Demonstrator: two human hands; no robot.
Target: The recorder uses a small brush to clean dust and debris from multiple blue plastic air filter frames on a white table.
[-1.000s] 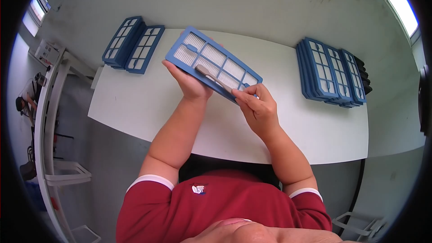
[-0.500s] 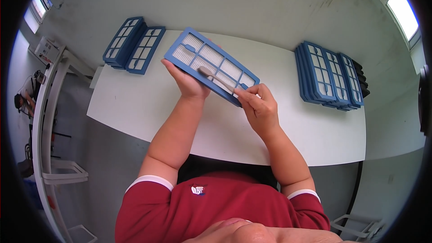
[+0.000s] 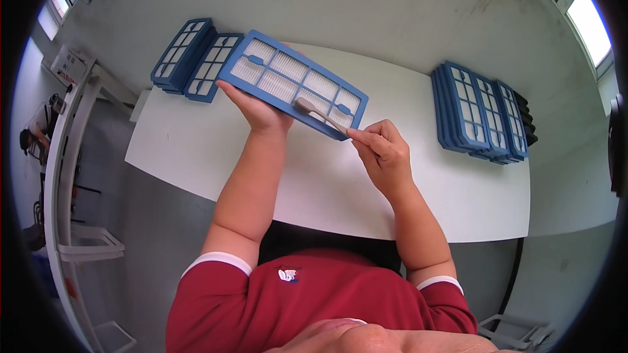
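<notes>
A blue-framed air filter [image 3: 288, 65] with white pleats is held tilted above the white table. My left hand [image 3: 261, 108] grips its lower left edge, with part of the fingers hidden behind the frame. Between the closed fingers of my right hand [image 3: 383, 150] is the handle of a small grey-brown brush [image 3: 320, 116]. The brush head lies over the pleats in the filter's lower row of cells; its bristles face away and are hidden.
Stacked blue filters [image 3: 190, 59] stand at the table's far left. More filter stacks [image 3: 481, 111] sit at the right, with black pieces [image 3: 525, 117] behind them. The white table [image 3: 327, 189] meets a wall at its far edge. Off to the left another person [image 3: 36, 137] is visible.
The filter has shifted left and slightly away with my left hand, and is turned a little flatter. The brush head now sits farther toward the filter's right end.
</notes>
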